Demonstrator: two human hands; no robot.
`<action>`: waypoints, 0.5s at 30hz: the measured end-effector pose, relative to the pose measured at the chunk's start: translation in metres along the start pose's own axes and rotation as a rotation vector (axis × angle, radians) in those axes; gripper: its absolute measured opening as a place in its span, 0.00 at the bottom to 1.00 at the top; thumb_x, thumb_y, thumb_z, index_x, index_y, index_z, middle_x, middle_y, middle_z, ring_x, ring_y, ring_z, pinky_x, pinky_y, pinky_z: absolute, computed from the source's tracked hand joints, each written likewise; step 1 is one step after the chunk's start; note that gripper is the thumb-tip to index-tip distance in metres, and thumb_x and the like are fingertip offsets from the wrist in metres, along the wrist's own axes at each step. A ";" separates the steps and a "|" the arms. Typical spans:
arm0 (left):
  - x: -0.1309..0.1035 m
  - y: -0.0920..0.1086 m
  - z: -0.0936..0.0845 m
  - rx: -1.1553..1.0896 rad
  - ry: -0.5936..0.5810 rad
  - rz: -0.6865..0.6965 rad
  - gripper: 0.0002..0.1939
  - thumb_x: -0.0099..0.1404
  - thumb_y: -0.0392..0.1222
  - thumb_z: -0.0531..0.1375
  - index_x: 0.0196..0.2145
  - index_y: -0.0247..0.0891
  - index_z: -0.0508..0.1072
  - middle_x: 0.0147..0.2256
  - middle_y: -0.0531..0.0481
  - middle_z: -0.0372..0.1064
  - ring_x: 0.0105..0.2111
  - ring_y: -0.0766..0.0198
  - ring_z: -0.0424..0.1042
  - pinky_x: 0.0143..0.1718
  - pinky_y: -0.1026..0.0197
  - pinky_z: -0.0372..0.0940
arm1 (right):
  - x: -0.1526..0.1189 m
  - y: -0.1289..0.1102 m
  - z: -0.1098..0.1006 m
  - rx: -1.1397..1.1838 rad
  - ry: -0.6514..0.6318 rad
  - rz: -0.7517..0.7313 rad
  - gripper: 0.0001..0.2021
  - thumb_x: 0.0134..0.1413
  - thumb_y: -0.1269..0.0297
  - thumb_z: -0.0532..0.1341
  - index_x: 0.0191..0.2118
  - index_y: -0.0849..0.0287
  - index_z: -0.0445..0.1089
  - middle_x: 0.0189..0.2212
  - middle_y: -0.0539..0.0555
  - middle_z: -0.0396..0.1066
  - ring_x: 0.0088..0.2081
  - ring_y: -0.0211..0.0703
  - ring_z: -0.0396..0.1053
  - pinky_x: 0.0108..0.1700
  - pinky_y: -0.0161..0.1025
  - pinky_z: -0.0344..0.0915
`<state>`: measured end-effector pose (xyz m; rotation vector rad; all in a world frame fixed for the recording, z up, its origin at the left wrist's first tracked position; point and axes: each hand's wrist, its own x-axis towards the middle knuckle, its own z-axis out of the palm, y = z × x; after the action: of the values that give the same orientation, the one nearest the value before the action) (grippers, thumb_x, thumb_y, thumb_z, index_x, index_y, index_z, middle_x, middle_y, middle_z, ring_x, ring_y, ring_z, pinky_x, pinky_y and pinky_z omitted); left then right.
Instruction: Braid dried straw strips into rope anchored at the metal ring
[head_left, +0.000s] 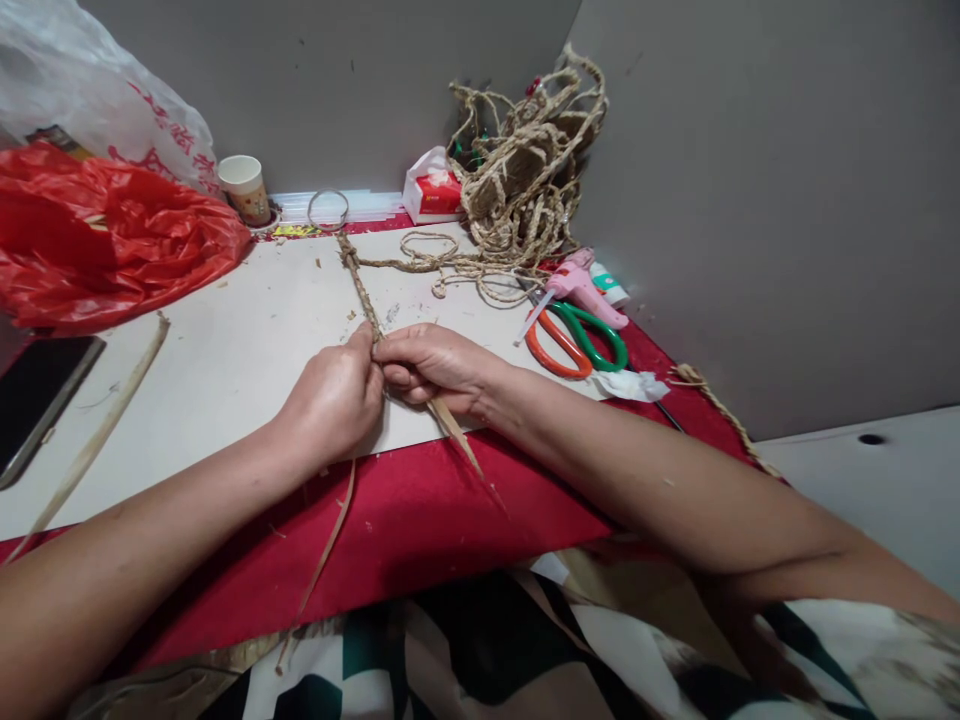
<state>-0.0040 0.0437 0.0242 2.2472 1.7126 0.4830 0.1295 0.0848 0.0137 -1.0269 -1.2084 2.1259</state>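
Observation:
A braided straw cord [361, 285] runs down the white board toward me, its far end knotted and joined to a thinner cord. At its near end my left hand [346, 385] is closed on it, thumb pointing up along the braid. Right beside it, my right hand [431, 368] pinches the same spot, fingers curled. One loose straw strand [456, 435] sticks out below my right hand, and another thin strand [330, 545] hangs from under my left hand past the table edge. The fingertips partly hide the braid's working end.
A heap of braided cord [525, 170] stands at the back beside a tissue pack [435, 192]. Scissors [600, 340] and a pink glue gun [581, 285] lie right. Leftward are a red plastic bag [112, 235], a paper cup [244, 190], a phone [45, 395] and a loose straw strip [105, 425].

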 end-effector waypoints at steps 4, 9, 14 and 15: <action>-0.001 0.000 0.004 -0.020 0.008 -0.008 0.24 0.62 0.38 0.50 0.55 0.26 0.63 0.33 0.38 0.74 0.31 0.57 0.72 0.32 0.59 0.63 | 0.001 0.004 0.003 -0.059 0.067 -0.060 0.16 0.52 0.74 0.53 0.15 0.61 0.54 0.08 0.44 0.50 0.09 0.26 0.44 0.11 0.27 0.39; 0.004 0.000 -0.017 -0.283 -0.129 -0.001 0.18 0.57 0.40 0.56 0.44 0.31 0.71 0.27 0.47 0.73 0.24 0.63 0.68 0.26 0.63 0.61 | 0.001 -0.002 -0.006 -0.060 0.018 -0.040 0.15 0.52 0.74 0.53 0.16 0.61 0.55 0.08 0.44 0.51 0.10 0.27 0.44 0.11 0.27 0.40; 0.017 -0.012 -0.034 -0.351 -0.014 -0.181 0.18 0.55 0.42 0.58 0.43 0.33 0.74 0.24 0.49 0.70 0.23 0.65 0.66 0.26 0.62 0.59 | -0.001 -0.011 -0.017 -0.037 -0.093 0.015 0.08 0.53 0.73 0.56 0.24 0.64 0.62 0.09 0.42 0.50 0.11 0.25 0.41 0.12 0.25 0.37; 0.019 -0.015 -0.033 -0.394 0.034 -0.184 0.19 0.54 0.41 0.58 0.43 0.33 0.74 0.27 0.49 0.71 0.25 0.64 0.67 0.28 0.62 0.60 | 0.000 -0.012 -0.019 -0.036 -0.111 0.022 0.06 0.54 0.73 0.56 0.26 0.64 0.64 0.09 0.41 0.50 0.11 0.25 0.40 0.12 0.24 0.37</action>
<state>-0.0265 0.0665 0.0497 1.7985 1.6494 0.7437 0.1454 0.1003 0.0179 -0.9520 -1.2979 2.2113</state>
